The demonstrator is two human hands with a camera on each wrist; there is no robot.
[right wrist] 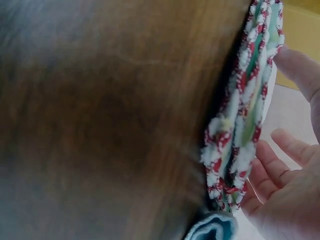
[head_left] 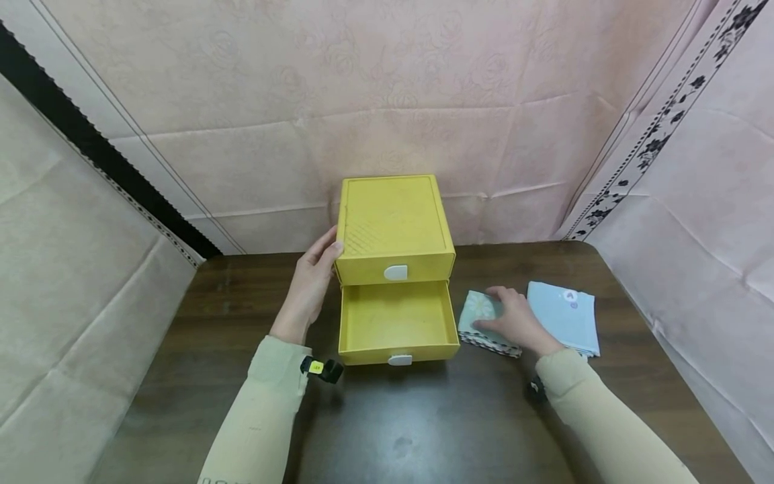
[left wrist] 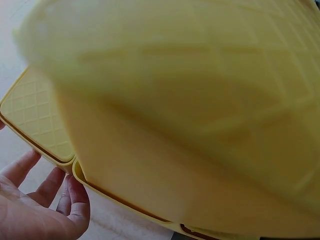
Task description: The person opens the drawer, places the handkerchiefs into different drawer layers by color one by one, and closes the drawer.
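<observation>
Right hand [head_left: 514, 319] over the green cloth [head_left: 476, 308], left hand [head_left: 310, 279] at the box [head_left: 396, 215]

Only the head view shows how everything is placed: the box stands on the brown table [head_left: 393, 430], its lower drawer [head_left: 396, 319] is pulled out, and the green cloth lies just to the right of this drawer. Next to it, farther right, lies the blue cloth [head_left: 562, 319], which bears a small round emblem [head_left: 571, 296]. The left wrist view adds a raised grid pattern on the box, though its nearest part is blurred. There the left fingers are spread apart, with fingertips against the edge of the box; they do not curl round it.

The right wrist view shows what the head view hides, the layers of the green cloth seen from the side. The border is red and white there, while from above it looks dark and white. A rolled edge [right wrist: 216, 225] shows below; I cannot tell which cloth it belongs to. The right thumb is well apart from the other fingers, which are also slightly spread, and no pinch is visible.

The green cloth is folded in several layers, pale green on top, with a light flower motif.
</observation>
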